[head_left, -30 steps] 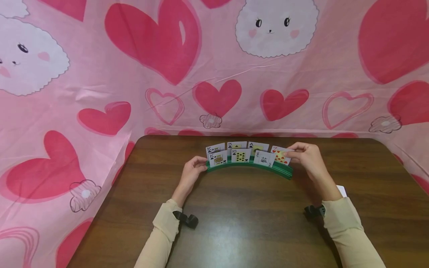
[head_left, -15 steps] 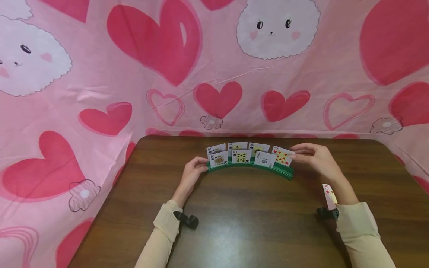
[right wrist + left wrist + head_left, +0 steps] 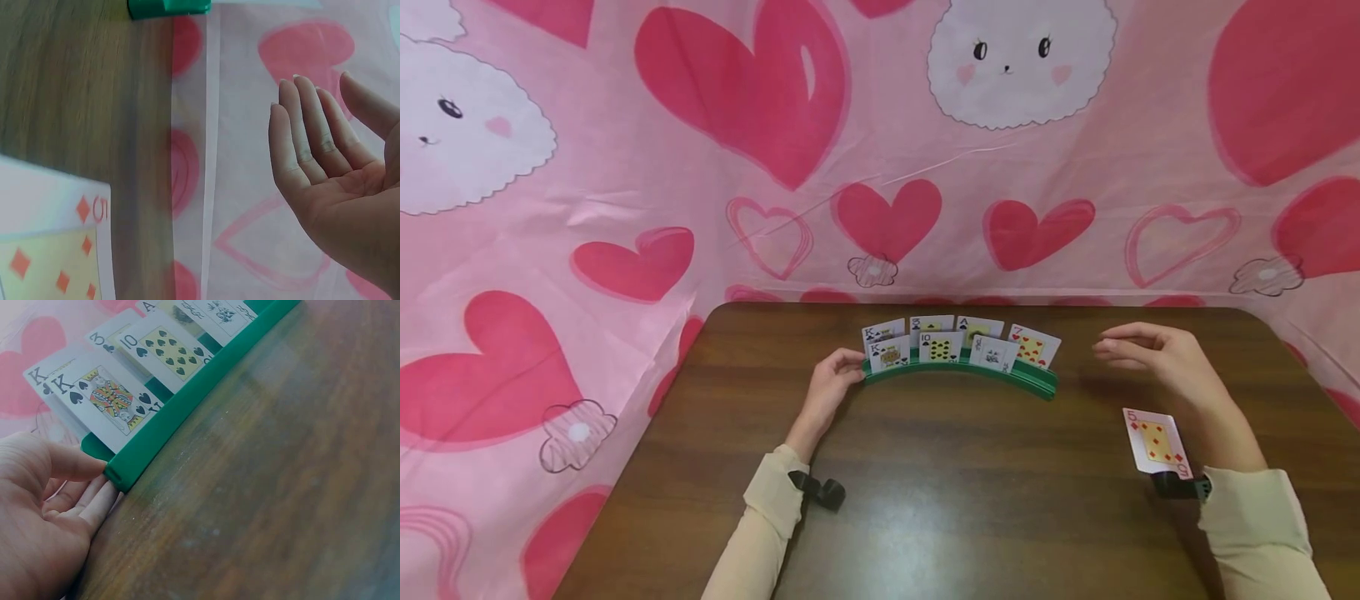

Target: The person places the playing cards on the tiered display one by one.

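A curved green card holder stands on the table with playing cards in two rows. In the front row are a king of spades, a ten of spades and a joker. Behind them stand another king, a three, an ace and, at the right end, a seven of hearts. My left hand pinches the holder's left end between thumb and fingers. To the right of the holder, my right hand hangs in the air, fingers extended and holding nothing. Near its wrist, a five of diamonds lies face up.
The brown wooden table ends at the back against a pink cloth printed with hearts. The same cloth covers the left side. Black wrist cameras sit on both forearms, the right one overlapping the five's lower edge in the head view.
My right hand has let go of the seven of hearts and moved right, away from the holder. The five of diamonds has come into sight. My left hand stays at the holder's end.
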`<state>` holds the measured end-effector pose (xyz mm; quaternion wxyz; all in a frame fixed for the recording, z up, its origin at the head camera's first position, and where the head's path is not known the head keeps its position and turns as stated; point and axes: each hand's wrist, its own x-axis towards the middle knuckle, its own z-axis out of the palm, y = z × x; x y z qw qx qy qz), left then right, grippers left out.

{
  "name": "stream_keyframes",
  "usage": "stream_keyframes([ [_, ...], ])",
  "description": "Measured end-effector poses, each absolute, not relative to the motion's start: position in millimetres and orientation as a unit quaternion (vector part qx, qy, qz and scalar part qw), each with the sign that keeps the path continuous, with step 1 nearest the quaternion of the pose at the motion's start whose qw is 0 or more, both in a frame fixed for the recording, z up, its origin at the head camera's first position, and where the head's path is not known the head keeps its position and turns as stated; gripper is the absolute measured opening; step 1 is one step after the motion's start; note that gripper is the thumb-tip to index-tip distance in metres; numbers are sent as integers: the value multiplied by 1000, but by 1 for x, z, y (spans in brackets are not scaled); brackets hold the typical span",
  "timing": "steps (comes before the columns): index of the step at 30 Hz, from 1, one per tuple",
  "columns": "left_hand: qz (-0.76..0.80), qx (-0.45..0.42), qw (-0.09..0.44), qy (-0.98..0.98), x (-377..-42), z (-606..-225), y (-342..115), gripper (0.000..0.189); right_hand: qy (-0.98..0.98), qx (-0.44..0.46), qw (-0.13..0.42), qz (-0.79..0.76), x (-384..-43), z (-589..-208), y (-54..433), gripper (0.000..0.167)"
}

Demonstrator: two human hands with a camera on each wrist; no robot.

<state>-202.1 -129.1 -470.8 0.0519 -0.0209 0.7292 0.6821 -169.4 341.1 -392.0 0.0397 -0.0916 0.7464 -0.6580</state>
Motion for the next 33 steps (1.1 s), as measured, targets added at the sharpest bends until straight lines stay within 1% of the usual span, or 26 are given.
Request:
stream_keyframes([
  [6, 686, -19, 48, 726, -190, -447, -125, 23, 742, -69, 51, -665, -162, -397, 355, 21],
  [9, 687, -20, 45, 725, -190, -448, -124, 23, 750, -64, 60, -655, -160, -400, 363, 21],
  [12, 688, -18, 44, 724, -190, -448, -124, 23, 790, -76, 71, -605, -160, -402, 372, 21],
  [15, 687, -22, 47, 724, -196, -459, -126, 24, 824, -80, 79, -555, -159, -406, 381, 21],
  [18, 687, -23, 48, 725, -203, -472, -128, 24, 835, -71, 93, -537, -158, -412, 390, 23],
  [21, 689, -26, 46, 722, -206, -480, -129, 24, 834, -72, 121, -533, -158, -418, 399, 24],
  [27, 694, -26, 33, 719, -206, -484, -128, 24, 849, -134, 189, -475, -161, -431, 414, 34],
  [29, 694, -24, 32, 719, -206, -483, -128, 23, 849, -140, 210, -465, -161, -433, 418, 36],
  [31, 696, -22, 31, 717, -205, -483, -127, 23, 838, -128, 238, -475, -160, -433, 420, 35],
  [33, 697, -22, 31, 716, -205, -483, -128, 23, 820, -122, 267, -491, -160, -433, 421, 29],
])
